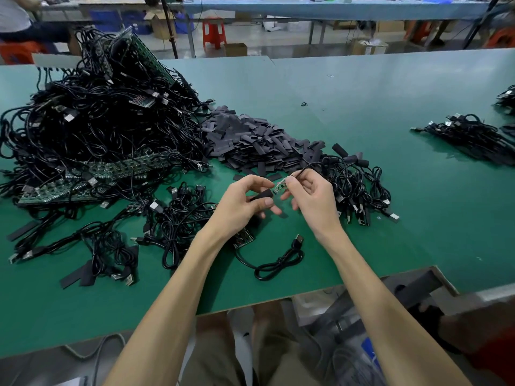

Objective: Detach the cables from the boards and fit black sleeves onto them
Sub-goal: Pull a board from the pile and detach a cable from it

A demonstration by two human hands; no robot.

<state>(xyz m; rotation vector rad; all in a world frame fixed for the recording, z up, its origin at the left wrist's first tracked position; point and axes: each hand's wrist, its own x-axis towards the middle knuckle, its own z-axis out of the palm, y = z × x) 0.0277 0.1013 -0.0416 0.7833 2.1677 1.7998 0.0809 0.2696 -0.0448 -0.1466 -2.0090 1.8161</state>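
Left hand (pixel 245 203) pinches a sleeve (pixel 263 194), right hand (pixel 309 196) pinches a cable (pixel 280 187) by its tip — sleeve not yet on. The big heap (pixel 97 121) on the worktop (pixel 362 93) — seemingly most of the work — is left.

Counter (pixel 362 112) green. Cable heap (pixel 92 121) far left black, silver plugs. Sleeve pile (pixel 250 140) dark grey-black. Boards (pixel 111 169) green. Far stool (pixel 214 33) red.

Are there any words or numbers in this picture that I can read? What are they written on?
No text here can be read.
Small board pinched by the right hand: markings too small.
Black sleeve held by the left hand: no print seen.
Green boards in the cable pile: print blurred.
Cardboard boxes behind: nothing legible.
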